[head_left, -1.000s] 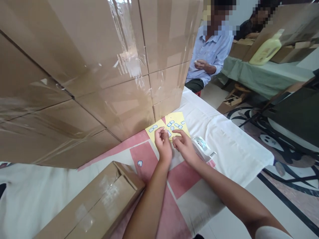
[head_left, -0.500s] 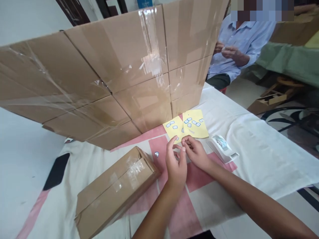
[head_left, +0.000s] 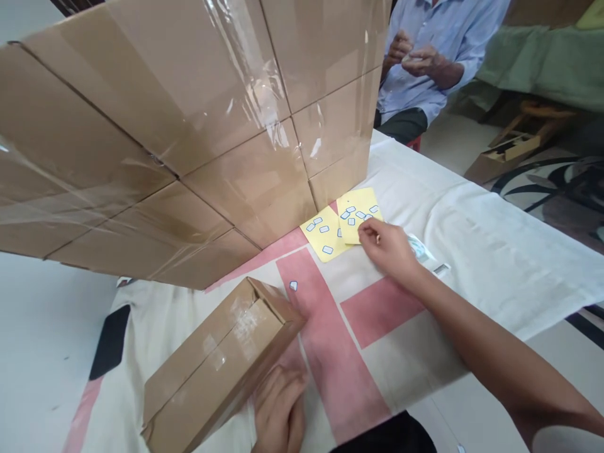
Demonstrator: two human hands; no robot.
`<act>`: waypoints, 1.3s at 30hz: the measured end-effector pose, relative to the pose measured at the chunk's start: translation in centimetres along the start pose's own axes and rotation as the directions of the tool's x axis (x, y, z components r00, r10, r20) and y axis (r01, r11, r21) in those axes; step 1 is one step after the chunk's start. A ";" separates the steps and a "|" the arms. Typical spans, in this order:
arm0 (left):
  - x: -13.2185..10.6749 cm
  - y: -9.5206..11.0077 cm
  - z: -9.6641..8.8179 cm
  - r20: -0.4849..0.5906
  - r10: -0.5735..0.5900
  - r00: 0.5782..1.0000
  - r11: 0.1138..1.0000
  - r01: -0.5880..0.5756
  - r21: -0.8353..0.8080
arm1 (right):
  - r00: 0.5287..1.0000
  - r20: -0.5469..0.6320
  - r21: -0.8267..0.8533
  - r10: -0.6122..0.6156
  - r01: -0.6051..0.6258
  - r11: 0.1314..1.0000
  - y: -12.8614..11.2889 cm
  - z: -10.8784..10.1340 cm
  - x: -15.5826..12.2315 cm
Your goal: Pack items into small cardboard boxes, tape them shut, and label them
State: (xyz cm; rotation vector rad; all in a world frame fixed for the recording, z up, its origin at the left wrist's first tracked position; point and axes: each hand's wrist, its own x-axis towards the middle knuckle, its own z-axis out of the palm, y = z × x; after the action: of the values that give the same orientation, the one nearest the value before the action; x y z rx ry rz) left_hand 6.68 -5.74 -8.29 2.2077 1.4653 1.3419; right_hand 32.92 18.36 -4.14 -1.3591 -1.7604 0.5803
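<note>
My right hand point(head_left: 387, 248) is over the lower right edge of a yellow sheet point(head_left: 353, 238). Its thumb and forefinger are pinched together, and what may be between them is hidden. Several small white stickers with blue outlines lie on this sheet and on a second yellow sheet point(head_left: 314, 242) beside it. My left hand point(head_left: 280, 406) rests low by the front side of a small cardboard box point(head_left: 212, 365), its fingers curled in and slightly blurred, with nothing visible in them. One folded-looking small sticker point(head_left: 293, 285) lies on the pink cloth stripe near the box corner.
A tall wall of taped cardboard boxes point(head_left: 236, 157) stands behind the sheets. A white tape dispenser point(head_left: 427, 255) is partly behind my right hand. A black phone-like slab point(head_left: 109, 343) lies far left. Another person in a blue shirt point(head_left: 472, 38) sits at the back right, holding something small.
My left hand has dropped away from my right hand, down beside the small box, and its fingers have curled in. My right hand has moved up and right, onto the yellow sheet. The view has tilted down.
</note>
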 end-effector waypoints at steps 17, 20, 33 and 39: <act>0.6 -1.8 2.3 0.304 -0.001 0.953 0.997 -0.020 0.068 | 0.789 0.418 -0.518 0.450 -0.200 0.831 5.9 -6.6 3.7; 0.6 -1.9 2.3 0.306 -0.003 0.952 0.997 -0.020 0.072 | 0.793 0.442 -0.442 0.419 -0.214 0.871 5.9 -6.7 3.7; 0.7 -1.8 2.4 0.295 -0.005 0.955 0.999 -0.012 0.053 | 0.934 0.302 -0.308 0.194 -0.097 0.946 4.4 -6.8 3.2; 0.8 -1.7 2.3 0.343 -0.029 0.939 0.999 0.013 0.048 | 0.936 0.274 -0.177 -0.221 0.275 0.945 -1.0 -4.2 0.2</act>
State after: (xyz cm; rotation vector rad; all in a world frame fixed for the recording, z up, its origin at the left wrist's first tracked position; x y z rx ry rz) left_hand 7.38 -3.52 -10.18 2.3002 1.3931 0.8634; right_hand 35.77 17.75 -0.98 -1.2143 -2.2163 0.4466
